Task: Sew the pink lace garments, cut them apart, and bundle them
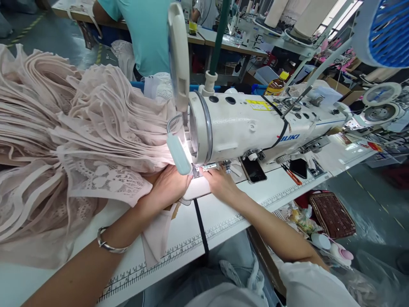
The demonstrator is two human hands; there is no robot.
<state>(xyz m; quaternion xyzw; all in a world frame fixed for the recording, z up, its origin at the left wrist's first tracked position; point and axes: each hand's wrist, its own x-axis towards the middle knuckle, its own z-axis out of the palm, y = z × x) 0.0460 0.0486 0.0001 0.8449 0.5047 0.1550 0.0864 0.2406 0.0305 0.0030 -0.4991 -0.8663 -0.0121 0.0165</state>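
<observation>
Closely, two bare hands work at the needle end of one white sewing machine point(243, 123), center frame, beside one heap of pale pink fabric point(121, 115) that fills the left of the frame. The heap's layers are too many to count; one lace panel point(105, 177) hangs from its near side over the left wrist. The left hand point(171, 185) lies just left of the needle area, fingers extended and close together; whether they grip cloth cannot be told. The right hand point(220, 183) sits opposite, fingers bent toward the needle, their hold, if any, also unclear. One silver bracelet point(110, 243) circles the left forearm.

Right of center, two dark-screened devices, a phone point(254, 170) and a smaller black one point(298, 168), lie on the machine table with one orange-handled tool point(291, 175) between them. The white tabletop point(236, 209) carries a printed ruler scale along its near edge, crossed by one black strap point(200, 226).

Beyond, one person in a teal shirt point(150, 38) is at upper left, another in white farther back. Two thread cones and one blue fan point(388, 34) occupy the upper right; one brown woven piece point(332, 213) is at lower right, above a gray-green floor point(370, 187).
</observation>
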